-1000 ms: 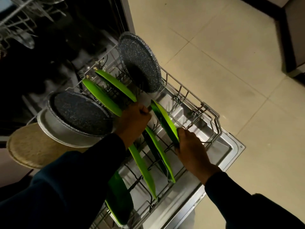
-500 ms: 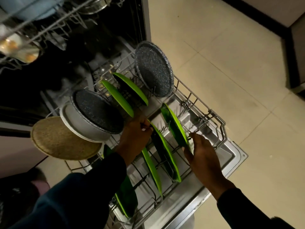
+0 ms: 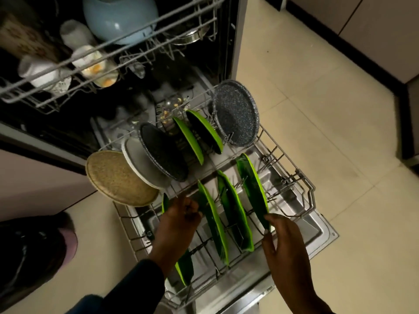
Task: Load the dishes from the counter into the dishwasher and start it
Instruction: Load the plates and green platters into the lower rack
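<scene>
Head view: the lower rack (image 3: pixel 301 177) is pulled out over the open door (image 3: pixel 322 232), loading step in hand. Six green plates stand on edge in the tines: four in the near row, two in the far row. The far row also holds a speckled plate (image 3: pixel 238 114) at the right. At the left sit a dark pan (image 3: pixel 163 152), a white plate (image 3: pixel 140 164) behind it and a woven mat (image 3: pixel 115 177) hanging off the rack's left edge.

Left hand (image 3: pixel 179 220): fingers loosely curled over the near-left tines, between the leftmost green plate (image 3: pixel 184 266) and the next one (image 3: pixel 213 220). Whether it holds a plate rim, cannot tell. Right hand (image 3: pixel 283 245): fingertips (image 3: pixel 268 219) touch the near edge of the rightmost green plate (image 3: pixel 251 184), fingers mostly straight, no firm grip visible.

Upper rack (image 3: pixel 108 57): half out, blurred, holds a blue bowl (image 3: pixel 120 17) and white cups (image 3: pixel 74 35).

Judgement: plates look seated; the hands are likely making final adjustments. The counter is out of frame, so remaining dishes are unknown. If none remain, the next move calls for clearing both hands, pushing both racks in, closing the door and starting the machine. Risk: the overhanging mat could snag when the rack slides in.
</scene>
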